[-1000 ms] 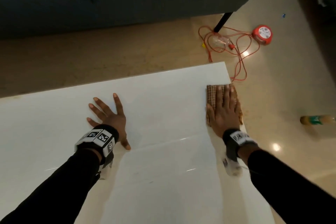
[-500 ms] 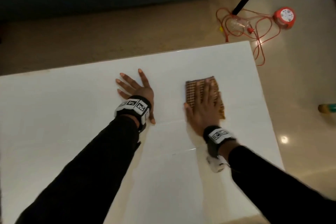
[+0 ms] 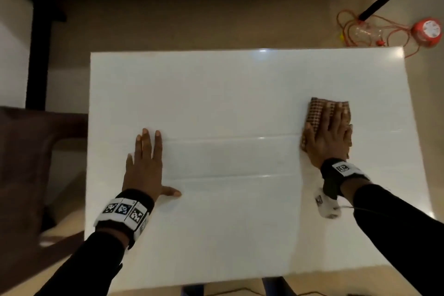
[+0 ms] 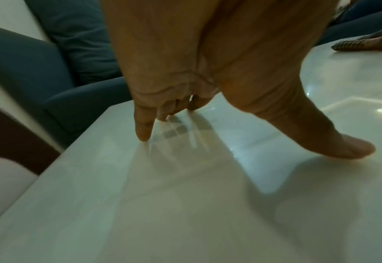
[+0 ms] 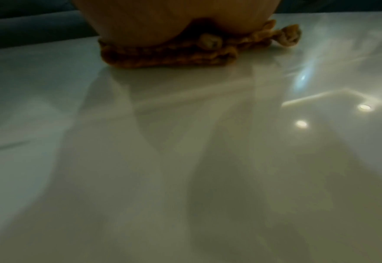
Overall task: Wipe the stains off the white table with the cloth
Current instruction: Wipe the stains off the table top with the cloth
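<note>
Brown checked cloth (image 3: 316,113), folded flat near right edge of glossy white table (image 3: 228,94)

The head view looks steeply down from above at the glossy white rectangular table (image 3: 230,94), taking in nearly its whole top, with floor at the upper edge. The left wrist view sits low and close under the left hand (image 4: 185,58), facing along its fingers toward the dark blue sofa (image 4: 57,58); the brown checked cloth (image 4: 352,45) at its upper right also appears in the head view (image 3: 316,113). The right wrist view skims the tabletop, very near that cloth (image 5: 169,53).
</note>
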`<state>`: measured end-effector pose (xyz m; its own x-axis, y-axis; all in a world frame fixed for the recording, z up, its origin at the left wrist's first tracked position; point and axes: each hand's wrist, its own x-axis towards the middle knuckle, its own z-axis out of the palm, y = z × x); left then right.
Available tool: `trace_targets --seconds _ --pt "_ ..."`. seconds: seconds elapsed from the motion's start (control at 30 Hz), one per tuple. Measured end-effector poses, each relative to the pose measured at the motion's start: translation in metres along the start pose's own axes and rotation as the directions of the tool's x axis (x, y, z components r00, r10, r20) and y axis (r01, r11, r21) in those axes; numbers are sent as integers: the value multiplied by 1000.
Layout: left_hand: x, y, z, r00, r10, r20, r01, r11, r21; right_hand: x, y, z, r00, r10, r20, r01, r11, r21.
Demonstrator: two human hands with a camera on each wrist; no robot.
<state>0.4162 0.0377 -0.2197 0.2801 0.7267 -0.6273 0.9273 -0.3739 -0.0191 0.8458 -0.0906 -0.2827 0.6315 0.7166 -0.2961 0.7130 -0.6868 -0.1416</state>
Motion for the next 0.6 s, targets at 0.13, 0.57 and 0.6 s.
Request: trace_targets --seconds 0.13,0.57,0.6 --pt "-25 -44 31 997 48 -59 -57 984 -169 -25 -86 26 998 61 -29 -60 998 27" --pt "-105 -135 84 984 -149 102 170 952 -256 -223 -291 115 476 -848 233 879 467 -97" --pt "-106 -134 83 985 -140 102 161 955 -247 -206 -272 110 498 -841 213 867 488 -102"
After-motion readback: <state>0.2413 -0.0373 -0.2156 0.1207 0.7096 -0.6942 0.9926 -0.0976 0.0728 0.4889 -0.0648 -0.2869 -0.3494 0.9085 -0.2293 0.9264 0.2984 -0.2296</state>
